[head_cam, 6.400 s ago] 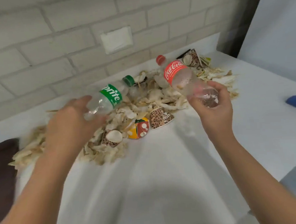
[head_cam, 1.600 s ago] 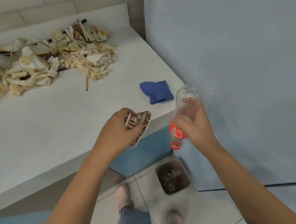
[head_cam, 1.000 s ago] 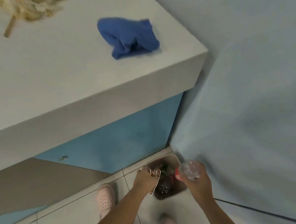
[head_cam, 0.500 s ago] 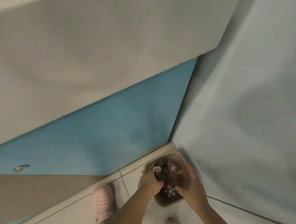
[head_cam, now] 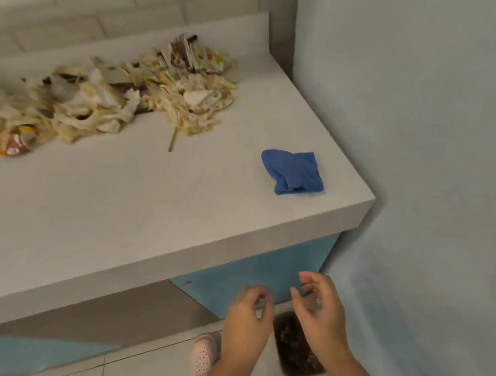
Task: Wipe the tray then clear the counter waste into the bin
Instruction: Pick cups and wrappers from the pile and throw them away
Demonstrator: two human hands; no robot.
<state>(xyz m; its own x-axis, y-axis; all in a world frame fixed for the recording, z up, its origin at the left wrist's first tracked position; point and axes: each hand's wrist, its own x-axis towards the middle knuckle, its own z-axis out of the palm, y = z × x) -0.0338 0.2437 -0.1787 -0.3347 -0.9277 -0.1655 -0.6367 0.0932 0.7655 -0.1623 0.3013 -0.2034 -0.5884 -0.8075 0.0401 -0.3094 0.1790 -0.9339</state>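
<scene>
Fingers [head_cam: 308, 279] on both hands are loosely curled and hold nothing. The left hand [head_cam: 244, 323] and right hand [head_cam: 323, 311] hover side by side, not touching, above the bin [head_cam: 293, 349]. The bin sits on the floor by the wall [head_cam: 414, 147], partly hidden by the right wrist. The waste [head_cam: 111, 100] lies heaped at the back of the surface [head_cam: 110, 215], well apart from the bin. A cloth [head_cam: 294, 171] lies near the surface's front right corner. A shoe [head_cam: 204, 355] stands just left of the bin.

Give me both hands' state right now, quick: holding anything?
Left hand: open, fingers loosely curled, holding nothing.
Right hand: open, fingers loosely curled, holding nothing.
</scene>
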